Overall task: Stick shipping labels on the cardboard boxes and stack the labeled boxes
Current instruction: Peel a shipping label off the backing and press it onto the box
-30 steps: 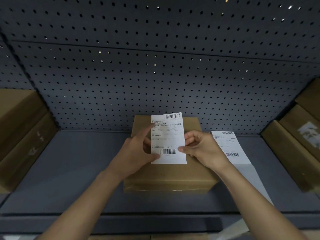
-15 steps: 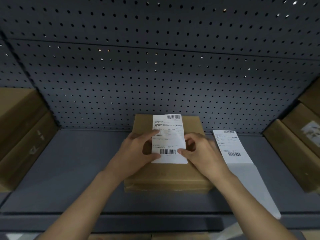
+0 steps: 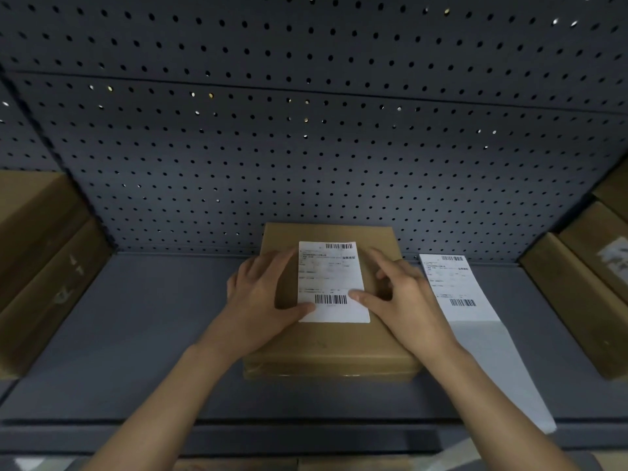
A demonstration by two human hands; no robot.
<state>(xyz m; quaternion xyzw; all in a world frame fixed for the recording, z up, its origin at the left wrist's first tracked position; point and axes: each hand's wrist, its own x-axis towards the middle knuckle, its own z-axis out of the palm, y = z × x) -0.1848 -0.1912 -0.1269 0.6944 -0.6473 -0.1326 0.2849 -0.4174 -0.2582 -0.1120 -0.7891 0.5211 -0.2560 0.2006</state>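
Note:
A flat brown cardboard box (image 3: 328,345) lies in the middle of the grey shelf, against the pegboard. A white shipping label (image 3: 331,280) with barcodes lies flat on its top. My left hand (image 3: 261,297) rests on the box at the label's left edge, thumb on the lower left corner, fingers stretched along the side. My right hand (image 3: 404,300) lies at the label's right edge, thumb pressing near the lower barcode, index finger straight toward the upper right corner.
A strip of labels (image 3: 458,294) lies on the shelf (image 3: 136,334) right of the box and runs off the front edge. Cardboard boxes (image 3: 40,263) stand at the left. More cardboard boxes (image 3: 584,277) stand at the right. The pegboard wall (image 3: 306,147) closes the back.
The label was held up above the box between both hands; now it lies flat on the box top. Both hands have spread out along its edges.

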